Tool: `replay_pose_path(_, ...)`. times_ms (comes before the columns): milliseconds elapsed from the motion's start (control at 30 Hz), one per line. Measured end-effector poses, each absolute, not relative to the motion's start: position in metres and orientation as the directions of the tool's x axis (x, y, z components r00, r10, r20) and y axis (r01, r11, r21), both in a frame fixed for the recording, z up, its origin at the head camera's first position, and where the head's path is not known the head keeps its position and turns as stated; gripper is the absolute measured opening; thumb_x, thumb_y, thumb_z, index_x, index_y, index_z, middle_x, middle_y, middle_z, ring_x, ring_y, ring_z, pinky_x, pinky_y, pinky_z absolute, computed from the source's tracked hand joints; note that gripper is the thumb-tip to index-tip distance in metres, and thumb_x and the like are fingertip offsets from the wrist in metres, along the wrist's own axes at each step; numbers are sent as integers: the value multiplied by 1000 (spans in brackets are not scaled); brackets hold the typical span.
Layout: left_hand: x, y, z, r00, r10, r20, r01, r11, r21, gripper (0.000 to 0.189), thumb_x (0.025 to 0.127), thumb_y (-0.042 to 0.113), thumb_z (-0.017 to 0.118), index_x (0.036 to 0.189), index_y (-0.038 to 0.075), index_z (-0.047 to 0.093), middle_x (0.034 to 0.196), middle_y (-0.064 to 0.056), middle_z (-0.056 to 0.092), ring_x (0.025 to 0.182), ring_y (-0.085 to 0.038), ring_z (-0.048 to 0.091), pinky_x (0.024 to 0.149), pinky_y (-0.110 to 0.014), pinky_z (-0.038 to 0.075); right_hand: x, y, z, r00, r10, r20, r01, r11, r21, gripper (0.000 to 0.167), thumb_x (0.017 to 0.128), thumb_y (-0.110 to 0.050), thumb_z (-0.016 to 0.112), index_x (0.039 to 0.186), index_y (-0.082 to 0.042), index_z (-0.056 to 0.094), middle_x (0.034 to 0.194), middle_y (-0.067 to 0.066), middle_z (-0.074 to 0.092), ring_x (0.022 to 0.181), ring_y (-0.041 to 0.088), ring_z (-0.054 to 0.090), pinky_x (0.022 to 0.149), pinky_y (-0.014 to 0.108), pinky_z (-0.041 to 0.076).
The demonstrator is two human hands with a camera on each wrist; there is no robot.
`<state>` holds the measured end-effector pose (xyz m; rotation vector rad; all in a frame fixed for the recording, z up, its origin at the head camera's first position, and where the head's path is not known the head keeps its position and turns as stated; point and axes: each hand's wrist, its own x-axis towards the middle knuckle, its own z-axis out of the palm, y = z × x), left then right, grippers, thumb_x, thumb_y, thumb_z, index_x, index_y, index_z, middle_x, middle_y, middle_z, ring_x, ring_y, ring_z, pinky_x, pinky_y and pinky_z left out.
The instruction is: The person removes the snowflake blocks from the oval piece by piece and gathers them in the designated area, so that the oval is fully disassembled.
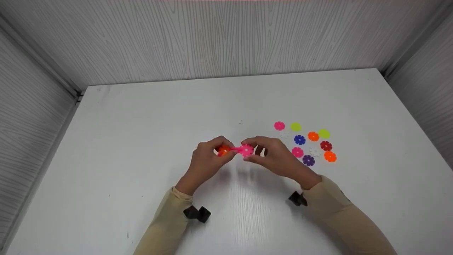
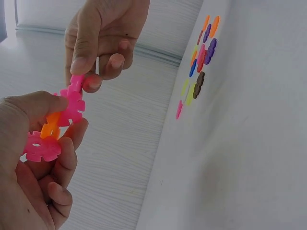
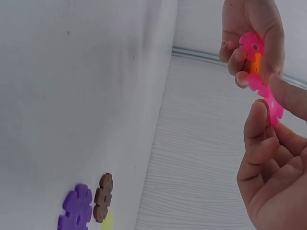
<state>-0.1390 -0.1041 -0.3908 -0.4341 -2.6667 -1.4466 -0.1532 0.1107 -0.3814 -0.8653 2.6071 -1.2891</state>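
Observation:
Both hands meet above the white table, joined by a short chain of notched plastic discs slotted together. My left hand [image 1: 208, 159] grips the chain between thumb and fingers, around an orange disc [image 2: 50, 127] with a pink disc [image 2: 42, 147] below it. Another pink disc [image 2: 73, 106] sits just beyond the left thumb. My right hand [image 1: 276, 156] pinches the pink disc [image 1: 246, 150] at the chain's right end, thumb on one side and fingertips on the other. In the right wrist view this end disc [image 3: 274, 109] stands at an angle to its neighbour. Fingers hide parts of the chain.
Loose discs lie flat on the table right of the hands, among them a purple disc [image 1: 308, 160], a blue disc [image 1: 299, 140], a dark red disc [image 1: 326, 145] and a white disc [image 1: 315, 152]. Wood-grain panels [image 1: 226, 39] border the table [image 1: 141, 124] at back and sides.

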Motion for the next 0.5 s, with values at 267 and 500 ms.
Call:
replay_pose_path(267,-141,-101,-388,-944,215,250,329,566,756,10,86,20,71,91,12,70,81,-2,72,68,-14,55,59,-25,47,-152,113,-378,-819,-532,216,-502,480,-720,42,83,-17,75,122,-6,65,104,6,71,81,15,59,71,22,51)
replay_pose_path(500,-146,-103,-385,-921,237,310,390,575,719,10,87,19,71,90,10,71,79,-4,72,66,-12,55,57,-24,47,-153,115,-378,-807,-522,275,-539,463,-703,41,83,-17,74,121,-5,65,94,6,69,75,13,56,68,20,50)
